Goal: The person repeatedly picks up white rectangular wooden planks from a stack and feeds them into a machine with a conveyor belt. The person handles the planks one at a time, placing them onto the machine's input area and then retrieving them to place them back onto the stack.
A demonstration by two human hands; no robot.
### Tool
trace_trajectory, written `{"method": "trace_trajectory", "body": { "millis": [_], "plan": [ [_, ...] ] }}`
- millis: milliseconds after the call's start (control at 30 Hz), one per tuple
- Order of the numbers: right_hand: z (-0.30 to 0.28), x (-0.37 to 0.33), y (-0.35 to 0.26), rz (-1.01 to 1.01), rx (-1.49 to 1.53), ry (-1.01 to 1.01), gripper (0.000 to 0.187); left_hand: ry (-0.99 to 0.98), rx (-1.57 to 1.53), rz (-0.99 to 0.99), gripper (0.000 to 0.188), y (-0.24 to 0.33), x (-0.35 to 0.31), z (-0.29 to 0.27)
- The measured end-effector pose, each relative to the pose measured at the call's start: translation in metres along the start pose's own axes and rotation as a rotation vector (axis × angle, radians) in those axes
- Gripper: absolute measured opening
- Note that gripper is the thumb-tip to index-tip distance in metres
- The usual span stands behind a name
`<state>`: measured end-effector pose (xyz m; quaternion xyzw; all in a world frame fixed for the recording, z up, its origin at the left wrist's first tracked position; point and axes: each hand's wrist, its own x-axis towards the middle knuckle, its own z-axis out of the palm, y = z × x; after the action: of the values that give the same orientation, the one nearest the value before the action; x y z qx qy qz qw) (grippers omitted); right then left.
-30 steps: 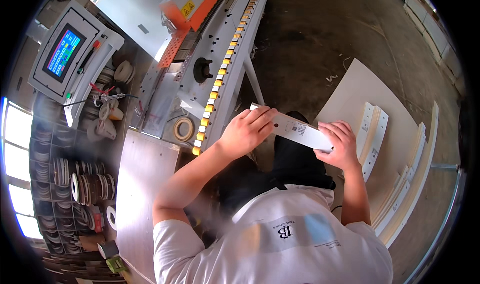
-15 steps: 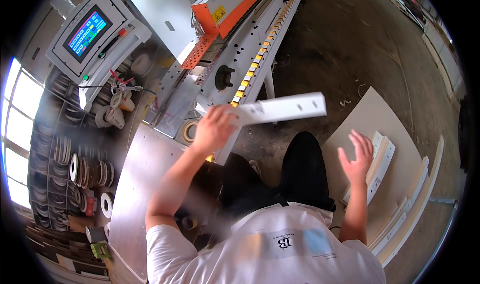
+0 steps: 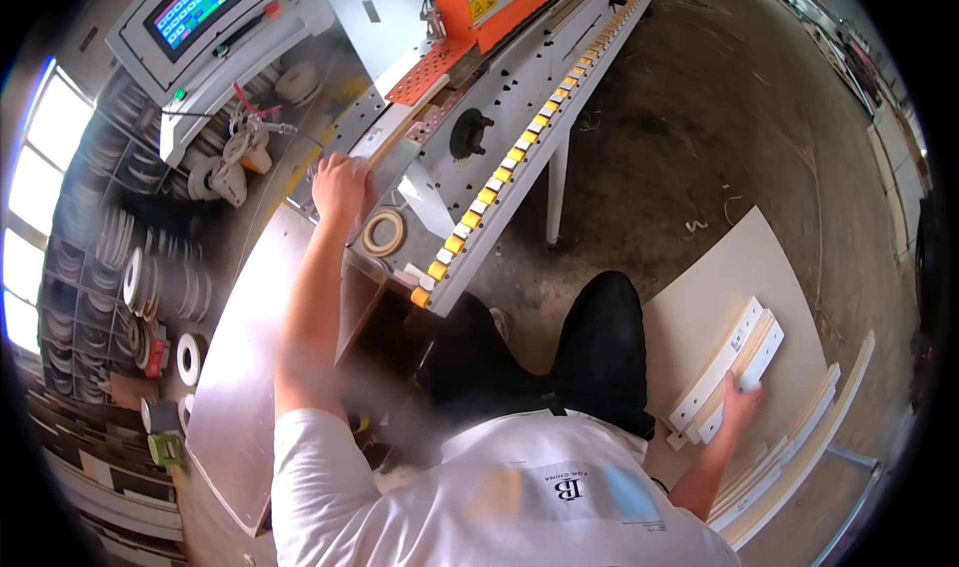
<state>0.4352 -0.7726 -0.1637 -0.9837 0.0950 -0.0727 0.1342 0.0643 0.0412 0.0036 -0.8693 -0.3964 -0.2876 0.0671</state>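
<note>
My left hand point(image 3: 342, 189) is at the machine's infeed, its fingers curled over the near end of a white board strip point(image 3: 374, 137). The strip lies along the metal bed, its far end close to the perforated orange guard point(image 3: 432, 71). Down at the right, my right hand point(image 3: 741, 405) is closed on the edge of a white board strip point(image 3: 754, 364) with holes in its face. Another white strip point(image 3: 714, 370) with a pale wood-coloured edge lies against it on a large beige panel point(image 3: 689, 307). My right fingertips are partly hidden by the strip.
A rail of yellow and white rollers point(image 3: 487, 195) runs along the machine. A tape roll point(image 3: 384, 233) sits near its bed. The control screen point(image 3: 198, 9) stands upper left, above racks of edge-band coils point(image 3: 120, 242). Long strips point(image 3: 789, 457) lie at the right beside a metal bar point(image 3: 849, 512).
My left hand has moved left with the white strip, from above the roller rail onto the machine bed. My right hand, open in the air before, has come down onto the stacked strips.
</note>
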Motion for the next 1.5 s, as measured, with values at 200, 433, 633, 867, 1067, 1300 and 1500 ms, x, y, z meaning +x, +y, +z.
{"method": "trace_trajectory", "body": {
  "millis": [200,433,633,867,1067,1300,1500],
  "plan": [
    [0.005,-0.008,-0.003,0.153,0.047,-0.074,0.103,-0.02,0.174,0.011,0.024,0.001,0.006,0.005],
    [0.009,-0.012,0.004,0.194,0.067,-0.089,0.098,0.033,0.113,0.094,0.024,-0.008,-0.003,0.005],
    [0.012,-0.015,0.007,0.184,0.115,-0.087,0.096,0.064,0.053,0.053,0.025,-0.007,-0.002,0.008],
    [0.015,-0.009,0.018,0.167,0.133,-0.063,0.09,0.11,0.079,0.047,0.02,0.02,0.034,0.04],
    [0.003,-0.018,-0.005,0.183,0.098,-0.041,0.09,0.145,0.084,0.063,0.016,0.046,0.079,0.079],
    [0.006,-0.017,-0.005,0.268,0.044,-0.071,0.1,-0.028,0.191,-0.02,0.049,0.053,0.096,0.083],
    [0.01,-0.023,0.0,0.326,0.338,0.033,0.075,0.017,0.213,0.115,0.034,0.036,0.087,0.085]
  ]
}}
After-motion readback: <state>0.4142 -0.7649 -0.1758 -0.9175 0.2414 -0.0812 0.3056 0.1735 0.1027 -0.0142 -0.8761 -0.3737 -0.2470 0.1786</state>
